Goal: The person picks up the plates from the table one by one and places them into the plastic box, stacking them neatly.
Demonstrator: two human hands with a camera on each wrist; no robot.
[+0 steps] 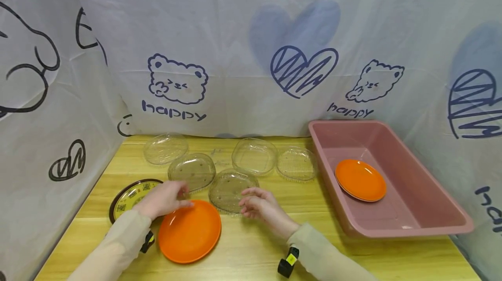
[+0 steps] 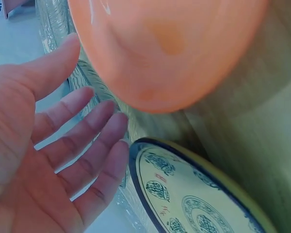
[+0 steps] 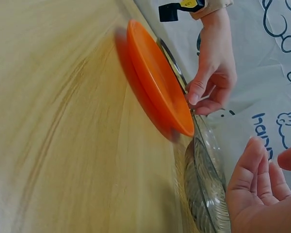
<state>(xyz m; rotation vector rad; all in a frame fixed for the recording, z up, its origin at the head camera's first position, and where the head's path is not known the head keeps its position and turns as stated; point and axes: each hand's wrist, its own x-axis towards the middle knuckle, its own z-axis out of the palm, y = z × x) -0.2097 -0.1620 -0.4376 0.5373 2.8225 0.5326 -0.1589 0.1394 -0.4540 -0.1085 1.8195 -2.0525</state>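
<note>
An orange plate (image 1: pixel 190 231) lies on the wooden table in front of me. Over its far left edge hovers my left hand (image 1: pixel 166 199), fingers spread and holding nothing; in the left wrist view its thumb and fingers (image 2: pixel 99 179) are apart from the plate (image 2: pixel 165 63). Partly under that hand is a yellow patterned plate (image 1: pixel 131 198) with a dark rim. My right hand (image 1: pixel 266 211) hangs above the near right side of a transparent ribbed dish (image 1: pixel 227 189), its fingers loosely bent around nothing. Another transparent dish (image 1: pixel 192 170) sits just beyond the left hand.
At the right stands a pink tub (image 1: pixel 412 176) with an orange plate (image 1: pixel 361 180) inside, apparently on top of another. More transparent dishes, including one at the back left (image 1: pixel 165 148) and one beside the tub (image 1: pixel 296 163), line the table's far side. Printed white cloth (image 1: pixel 235 54) encloses the back and sides.
</note>
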